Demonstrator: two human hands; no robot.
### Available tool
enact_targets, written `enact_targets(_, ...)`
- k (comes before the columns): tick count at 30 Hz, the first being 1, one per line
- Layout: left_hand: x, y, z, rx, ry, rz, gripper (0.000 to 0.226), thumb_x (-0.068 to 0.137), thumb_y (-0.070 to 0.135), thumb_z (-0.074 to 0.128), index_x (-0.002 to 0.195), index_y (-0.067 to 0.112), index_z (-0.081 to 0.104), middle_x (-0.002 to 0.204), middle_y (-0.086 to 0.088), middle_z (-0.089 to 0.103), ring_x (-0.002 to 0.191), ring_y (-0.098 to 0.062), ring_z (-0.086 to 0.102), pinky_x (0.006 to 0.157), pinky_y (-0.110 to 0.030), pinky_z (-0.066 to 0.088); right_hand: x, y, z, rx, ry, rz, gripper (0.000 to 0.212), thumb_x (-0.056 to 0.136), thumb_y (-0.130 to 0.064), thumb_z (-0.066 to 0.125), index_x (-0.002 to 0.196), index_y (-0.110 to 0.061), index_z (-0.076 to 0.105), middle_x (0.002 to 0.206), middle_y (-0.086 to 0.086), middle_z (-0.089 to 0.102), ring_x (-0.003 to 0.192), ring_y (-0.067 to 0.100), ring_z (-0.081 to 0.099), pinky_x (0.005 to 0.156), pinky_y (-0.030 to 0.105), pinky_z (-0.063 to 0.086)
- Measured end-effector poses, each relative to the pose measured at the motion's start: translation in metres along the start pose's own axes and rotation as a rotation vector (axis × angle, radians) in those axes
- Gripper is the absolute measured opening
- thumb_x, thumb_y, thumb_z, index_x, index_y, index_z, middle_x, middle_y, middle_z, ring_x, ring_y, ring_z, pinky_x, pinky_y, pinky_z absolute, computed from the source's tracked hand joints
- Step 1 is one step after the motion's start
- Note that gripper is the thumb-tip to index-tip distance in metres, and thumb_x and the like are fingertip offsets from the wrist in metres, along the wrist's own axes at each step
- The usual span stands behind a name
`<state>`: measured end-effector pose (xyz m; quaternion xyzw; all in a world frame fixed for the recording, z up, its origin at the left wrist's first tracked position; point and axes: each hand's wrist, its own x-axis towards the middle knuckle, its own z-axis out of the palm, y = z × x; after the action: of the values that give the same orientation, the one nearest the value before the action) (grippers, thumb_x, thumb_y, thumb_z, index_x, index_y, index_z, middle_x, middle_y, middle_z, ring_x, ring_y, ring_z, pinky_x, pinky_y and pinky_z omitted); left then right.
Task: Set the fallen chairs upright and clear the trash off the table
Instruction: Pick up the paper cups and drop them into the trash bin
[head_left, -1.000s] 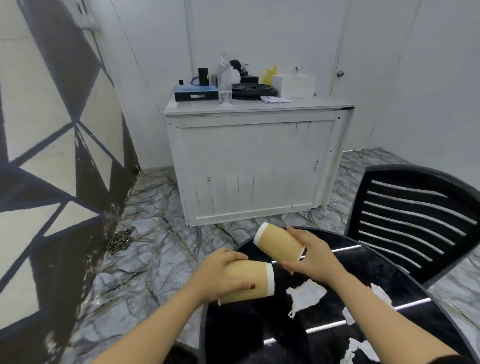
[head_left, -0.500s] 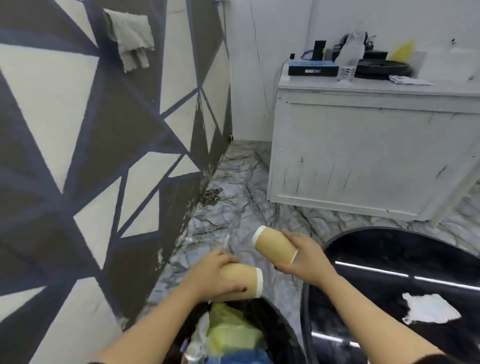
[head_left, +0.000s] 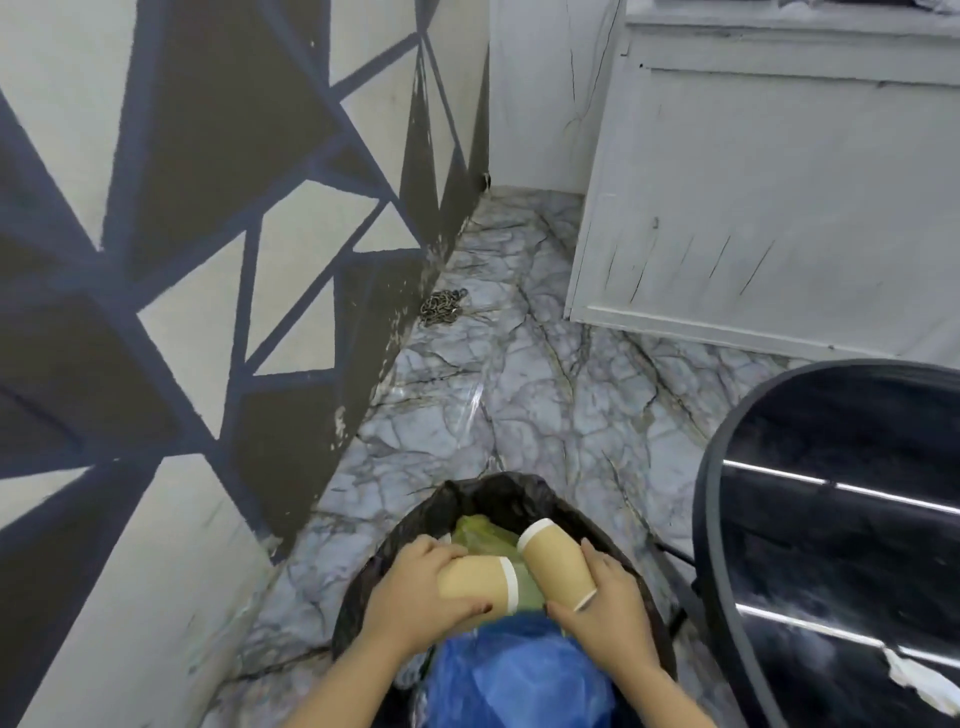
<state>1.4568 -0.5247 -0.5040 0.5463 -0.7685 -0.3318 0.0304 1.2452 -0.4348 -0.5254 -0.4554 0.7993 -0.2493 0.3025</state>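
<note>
In the head view, the left hand (head_left: 415, 597) is wrapping its fingers around a tan paper cup with a white rim (head_left: 478, 584), holding it on its side over the mouth of a bin lined with a black plastic bag (head_left: 498, 493). The right hand (head_left: 605, 605) is gripping a second tan paper cup (head_left: 558, 564), tilted with its white rim pointing up and away, just beside the first. Both cups are hanging above a yellow-green bag (head_left: 480, 530) and a blue plastic bag (head_left: 514, 675) inside the bin. To the right, the round black glossy table (head_left: 841, 519) is carrying what looks like a torn white paper scrap (head_left: 919, 680) near its near edge.
</note>
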Motion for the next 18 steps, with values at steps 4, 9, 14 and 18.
enact_targets(4, 0.006, -0.022, 0.06, -0.07, -0.005, -0.089, 0.068, 0.06, 0.064, 0.067, 0.122, 0.038, 0.053, 0.115, 0.012, 0.046, 0.112, -0.01, 0.047, 0.089, -0.026, 0.04, 0.0, 0.044, 0.037, -0.037, -0.01, 0.104, 0.094, 0.061, -0.037, 0.077, 0.141, -0.011, 0.034, 0.135, 0.011, 0.048, 0.119, 0.027, 0.046, 0.097, 0.033, 0.038)
enact_targets(9, 0.014, -0.035, 0.101, -0.06, -0.036, -0.125, 0.067, 0.061, 0.066, 0.065, 0.12, 0.038, 0.052, 0.109, 0.015, 0.043, 0.111, -0.009, 0.045, 0.09, -0.028, 0.04, 0.006, 0.079, 0.064, -0.038, -0.011, 0.179, 0.096, 0.061, -0.037, 0.077, 0.141, -0.01, 0.031, 0.134, 0.011, 0.047, 0.119, 0.028, 0.045, 0.096, 0.035, 0.041)
enact_targets(14, 0.019, -0.045, 0.119, 0.001, -0.051, -0.14, 0.083, 0.057, 0.073, 0.062, 0.131, 0.041, 0.043, 0.127, 0.014, 0.042, 0.122, -0.017, 0.041, 0.102, -0.034, 0.037, 0.009, 0.092, 0.076, -0.069, -0.017, 0.154, 0.109, 0.061, -0.05, 0.077, 0.146, -0.015, 0.019, 0.151, 0.008, 0.028, 0.135, 0.025, 0.027, 0.109, 0.035, 0.028)
enact_targets(18, 0.021, -0.049, 0.117, 0.098, 0.0, -0.136, 0.096, 0.065, 0.081, 0.048, 0.145, 0.039, 0.015, 0.156, 0.004, 0.015, 0.143, -0.018, 0.014, 0.116, -0.041, 0.01, 0.008, 0.091, 0.074, -0.142, 0.036, 0.096, 0.11, 0.065, -0.06, 0.069, 0.147, -0.015, 0.011, 0.157, 0.006, 0.008, 0.144, 0.022, 0.011, 0.115, 0.038, 0.018)
